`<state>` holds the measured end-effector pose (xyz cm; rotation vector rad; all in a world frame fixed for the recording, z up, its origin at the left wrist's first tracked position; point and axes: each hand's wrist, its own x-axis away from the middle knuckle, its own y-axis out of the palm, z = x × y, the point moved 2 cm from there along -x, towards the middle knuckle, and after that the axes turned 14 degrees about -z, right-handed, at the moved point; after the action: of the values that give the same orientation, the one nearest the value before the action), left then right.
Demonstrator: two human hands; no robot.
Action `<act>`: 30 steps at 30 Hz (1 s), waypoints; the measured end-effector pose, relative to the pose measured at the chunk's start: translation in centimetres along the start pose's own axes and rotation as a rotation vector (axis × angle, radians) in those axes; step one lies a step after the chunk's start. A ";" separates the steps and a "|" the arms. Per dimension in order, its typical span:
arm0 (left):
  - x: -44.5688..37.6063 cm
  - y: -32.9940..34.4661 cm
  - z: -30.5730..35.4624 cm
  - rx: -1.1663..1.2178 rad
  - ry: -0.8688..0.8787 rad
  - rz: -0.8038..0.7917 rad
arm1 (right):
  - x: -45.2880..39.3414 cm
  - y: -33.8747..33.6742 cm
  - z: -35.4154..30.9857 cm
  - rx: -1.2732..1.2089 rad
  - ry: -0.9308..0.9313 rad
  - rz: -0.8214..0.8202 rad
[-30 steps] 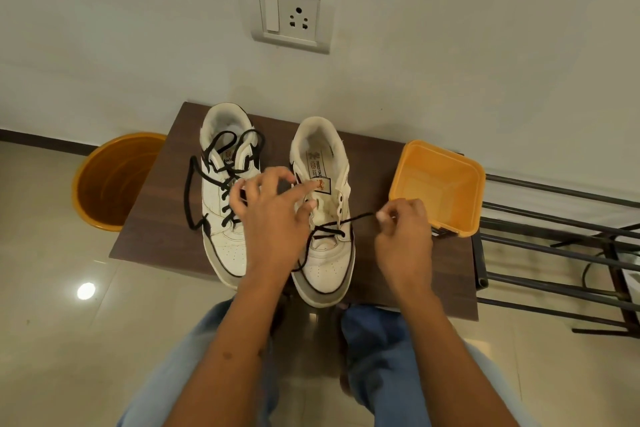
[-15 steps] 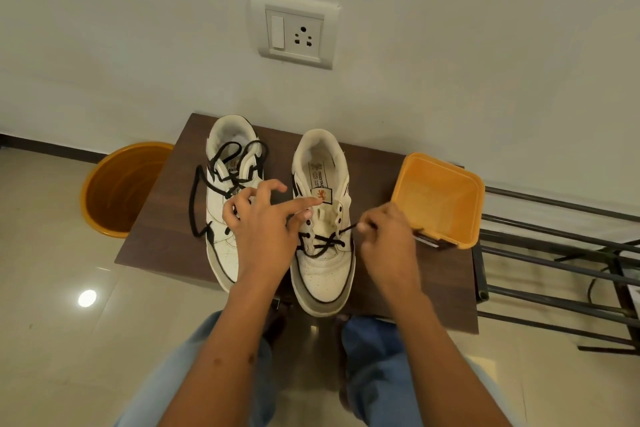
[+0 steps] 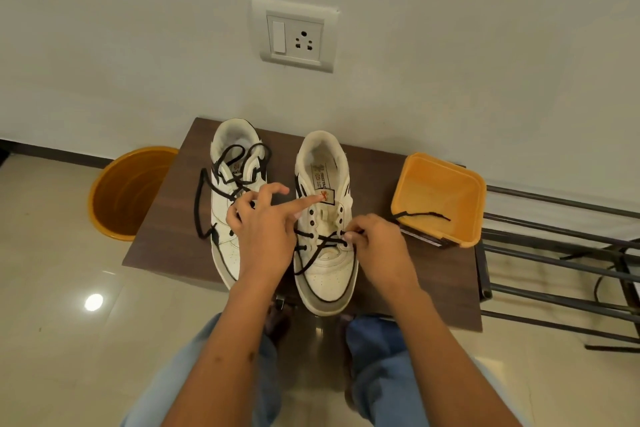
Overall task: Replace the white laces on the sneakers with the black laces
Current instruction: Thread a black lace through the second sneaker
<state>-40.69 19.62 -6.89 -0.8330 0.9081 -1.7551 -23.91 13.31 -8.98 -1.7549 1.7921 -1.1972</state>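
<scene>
While right fingers (image 3: pixel 349 236) pinch it, black lace (image 3: pixel 320 240) crosses sneaker (image 3: pixel 325 263).

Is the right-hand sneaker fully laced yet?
No, partly. The black lace crosses only the lower eyelets of the right sneaker; the upper eyelets are bare, and the right hand pinches the lace there.

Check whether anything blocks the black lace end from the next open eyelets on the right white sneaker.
Nothing visible blocks them. The right hand pinches the black lace at the right white sneaker's right eyelet row; the left hand's forefinger presses the tongue, beside the eyelets.
</scene>
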 end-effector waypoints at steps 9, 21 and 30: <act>0.0 -0.2 -0.3 0.080 0.030 -0.061 | 1.4 -3.5 1.7 -0.116 0.068 0.248; 0.5 -0.4 0.2 0.059 0.009 -0.106 | 1.5 -4.4 3.4 -0.206 0.241 0.481; 1.2 -0.8 0.0 0.065 0.058 -0.258 | 0.8 -0.4 0.7 -0.105 0.063 0.060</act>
<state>-41.40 18.70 -6.03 -0.8918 0.8035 -2.0295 -23.28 12.42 -8.79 -1.7237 1.9627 -1.1659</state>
